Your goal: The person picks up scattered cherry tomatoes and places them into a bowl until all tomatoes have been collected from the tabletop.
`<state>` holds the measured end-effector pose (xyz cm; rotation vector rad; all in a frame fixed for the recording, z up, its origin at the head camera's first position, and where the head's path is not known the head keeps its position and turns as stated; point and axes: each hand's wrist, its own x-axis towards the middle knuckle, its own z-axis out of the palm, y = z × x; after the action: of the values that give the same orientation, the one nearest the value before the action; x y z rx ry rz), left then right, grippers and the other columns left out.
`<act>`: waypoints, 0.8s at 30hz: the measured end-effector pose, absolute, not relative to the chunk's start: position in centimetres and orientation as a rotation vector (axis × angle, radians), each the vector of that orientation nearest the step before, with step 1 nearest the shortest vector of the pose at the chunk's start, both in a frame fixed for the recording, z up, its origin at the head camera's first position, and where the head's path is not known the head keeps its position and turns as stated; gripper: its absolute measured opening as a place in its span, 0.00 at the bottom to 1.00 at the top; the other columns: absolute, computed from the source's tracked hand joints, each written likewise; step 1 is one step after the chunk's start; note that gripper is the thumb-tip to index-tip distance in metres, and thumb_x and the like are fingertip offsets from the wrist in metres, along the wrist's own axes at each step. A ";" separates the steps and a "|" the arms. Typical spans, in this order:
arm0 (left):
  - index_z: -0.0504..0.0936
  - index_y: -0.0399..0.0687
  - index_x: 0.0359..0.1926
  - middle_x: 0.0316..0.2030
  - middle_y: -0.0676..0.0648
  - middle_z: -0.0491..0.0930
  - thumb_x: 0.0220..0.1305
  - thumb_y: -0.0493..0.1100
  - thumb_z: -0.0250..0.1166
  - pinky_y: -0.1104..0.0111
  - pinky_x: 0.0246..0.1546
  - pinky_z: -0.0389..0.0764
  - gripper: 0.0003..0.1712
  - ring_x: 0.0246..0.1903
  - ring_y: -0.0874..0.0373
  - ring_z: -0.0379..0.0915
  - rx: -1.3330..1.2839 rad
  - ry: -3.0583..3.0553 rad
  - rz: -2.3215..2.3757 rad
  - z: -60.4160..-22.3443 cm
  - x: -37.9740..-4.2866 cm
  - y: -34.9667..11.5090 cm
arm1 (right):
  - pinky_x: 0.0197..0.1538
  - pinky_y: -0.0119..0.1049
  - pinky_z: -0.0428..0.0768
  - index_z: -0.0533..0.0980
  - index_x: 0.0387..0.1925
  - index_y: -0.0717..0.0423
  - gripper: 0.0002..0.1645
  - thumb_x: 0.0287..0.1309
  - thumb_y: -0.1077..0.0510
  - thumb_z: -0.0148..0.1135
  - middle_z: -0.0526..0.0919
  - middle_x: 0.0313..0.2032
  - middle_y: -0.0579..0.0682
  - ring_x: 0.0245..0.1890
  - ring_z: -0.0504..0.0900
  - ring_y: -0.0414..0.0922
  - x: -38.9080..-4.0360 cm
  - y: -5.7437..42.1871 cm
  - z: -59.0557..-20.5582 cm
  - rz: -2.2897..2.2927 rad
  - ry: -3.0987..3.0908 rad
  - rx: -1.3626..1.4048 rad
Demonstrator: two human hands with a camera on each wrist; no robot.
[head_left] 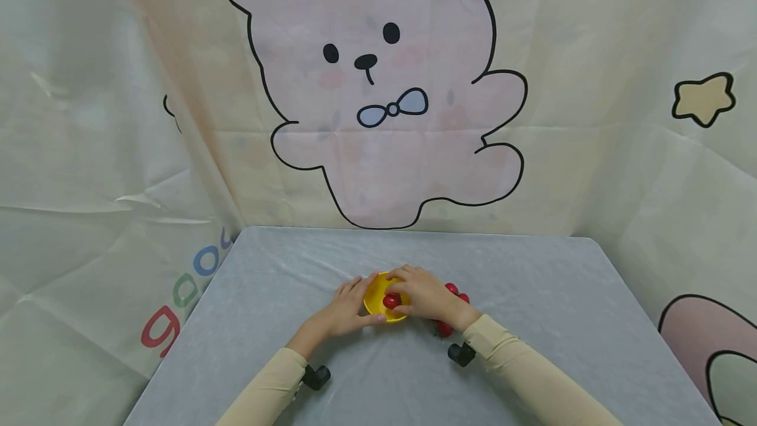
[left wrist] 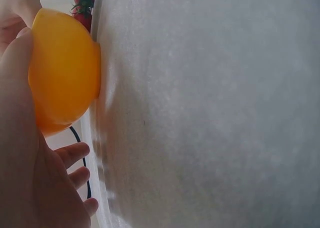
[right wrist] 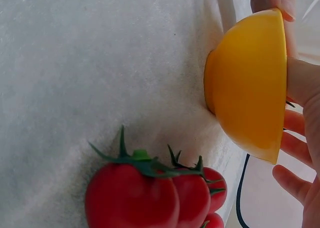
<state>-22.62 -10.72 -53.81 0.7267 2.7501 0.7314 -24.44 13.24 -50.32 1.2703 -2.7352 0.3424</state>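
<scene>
Tomatoes near yellow bowl, partly behind right wrist.

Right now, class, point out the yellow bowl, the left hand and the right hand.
Yellow bowl (right wrist: 250, 83): right wrist view, middle of its outer wall.
Left hand (head_left: 346, 313): head view, back of the hand.
Right hand (head_left: 426, 293): head view, back of the hand.

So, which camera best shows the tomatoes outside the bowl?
Right wrist: the tomatoes look big, green stems clear. The head view shows them small, partly hidden by an arm; the left wrist view, cropped at the top.
</scene>
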 end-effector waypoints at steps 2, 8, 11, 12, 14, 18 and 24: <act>0.41 0.63 0.79 0.78 0.51 0.52 0.60 0.77 0.54 0.40 0.76 0.44 0.56 0.77 0.41 0.44 0.729 2.747 0.736 -53.8 -22.6 -10.7 | 0.63 0.48 0.76 0.83 0.51 0.43 0.23 0.55 0.41 0.71 0.80 0.58 0.46 0.59 0.75 0.47 -24.4 13.3 -50.4 0.346 -2.734 1.274; 0.41 0.64 0.79 0.78 0.51 0.52 0.60 0.77 0.54 0.40 0.76 0.45 0.56 0.77 0.41 0.44 0.731 2.743 0.743 -53.9 -22.6 -10.7 | 0.63 0.48 0.77 0.83 0.51 0.43 0.23 0.56 0.41 0.70 0.80 0.58 0.46 0.59 0.76 0.47 -24.4 13.3 -50.5 0.353 -2.726 1.278; 0.41 0.63 0.79 0.78 0.51 0.52 0.60 0.78 0.53 0.40 0.75 0.45 0.56 0.77 0.40 0.44 0.735 2.745 0.740 -53.9 -22.6 -10.7 | 0.63 0.48 0.77 0.83 0.51 0.43 0.23 0.56 0.40 0.70 0.80 0.58 0.46 0.59 0.75 0.47 -24.4 13.3 -50.5 0.355 -2.727 1.275; 0.41 0.63 0.79 0.78 0.51 0.52 0.60 0.78 0.53 0.40 0.75 0.45 0.56 0.77 0.40 0.44 0.736 2.746 0.737 -53.9 -22.6 -10.7 | 0.63 0.48 0.77 0.83 0.51 0.43 0.23 0.56 0.40 0.70 0.80 0.59 0.46 0.59 0.75 0.46 -24.4 13.3 -50.5 0.354 -2.730 1.273; 0.41 0.63 0.79 0.78 0.51 0.51 0.60 0.78 0.53 0.40 0.75 0.45 0.56 0.77 0.40 0.44 0.740 2.750 0.729 -54.0 -22.6 -10.7 | 0.63 0.48 0.76 0.82 0.51 0.43 0.23 0.56 0.40 0.70 0.80 0.59 0.46 0.59 0.75 0.46 -24.4 13.2 -50.5 0.350 -2.737 1.268; 0.41 0.62 0.79 0.78 0.50 0.51 0.60 0.77 0.54 0.40 0.75 0.45 0.56 0.77 0.41 0.44 0.747 2.756 0.722 -54.0 -22.7 -10.7 | 0.64 0.48 0.76 0.82 0.52 0.43 0.24 0.56 0.40 0.70 0.80 0.59 0.46 0.60 0.75 0.47 -24.4 13.2 -50.4 0.348 -2.748 1.265; 0.41 0.62 0.80 0.78 0.50 0.51 0.60 0.77 0.53 0.39 0.75 0.46 0.56 0.77 0.41 0.44 0.748 2.757 0.723 -54.0 -22.8 -10.7 | 0.65 0.48 0.76 0.82 0.52 0.43 0.24 0.56 0.39 0.70 0.79 0.60 0.47 0.60 0.75 0.47 -24.4 13.2 -50.3 0.351 -2.766 1.261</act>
<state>-22.76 -10.67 -53.97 0.7480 2.7567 0.7225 -24.42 13.19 -50.32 1.2608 -2.7656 0.3505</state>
